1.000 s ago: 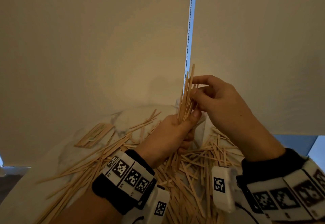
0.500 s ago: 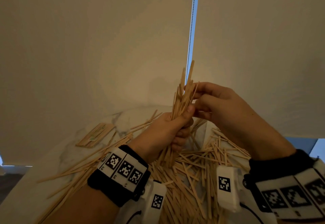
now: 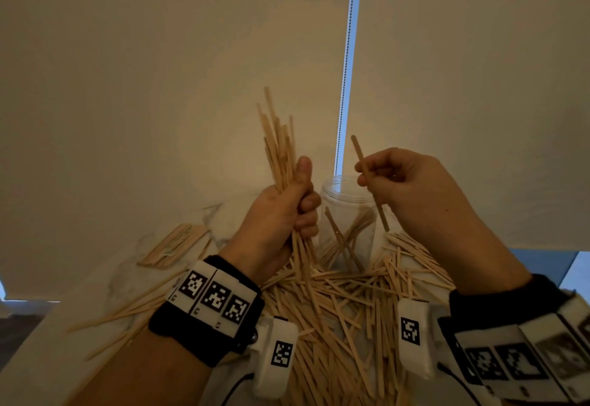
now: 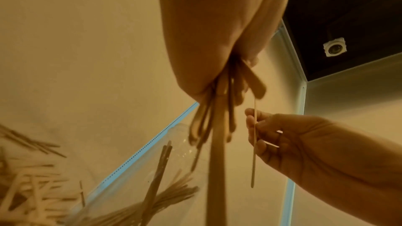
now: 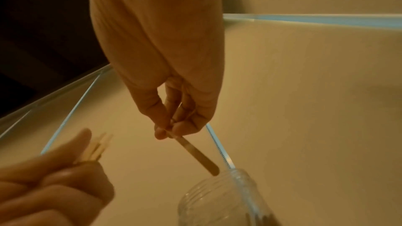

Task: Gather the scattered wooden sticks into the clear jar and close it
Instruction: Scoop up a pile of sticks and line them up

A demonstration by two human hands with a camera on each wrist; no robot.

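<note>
A clear jar stands open between my hands with several wooden sticks leaning inside it. My left hand grips an upright bundle of sticks just left of the jar. My right hand pinches a single stick beside the jar's mouth on the right, its lower end hanging in front of the jar's right wall. In the right wrist view the single stick points down toward the jar's threaded rim. Loose sticks lie heaped on the table in front of the jar. No lid is in view.
A flat stack of sticks lies at the back left on the white marbled table. More sticks trail toward the table's left edge. Cream roller blinds hang close behind, with a bead chain above the jar.
My hands have come apart. The left hand moved left with the bundle, uncovering the jar. The right hand drew one stick out of the bundle and moved right with it.
</note>
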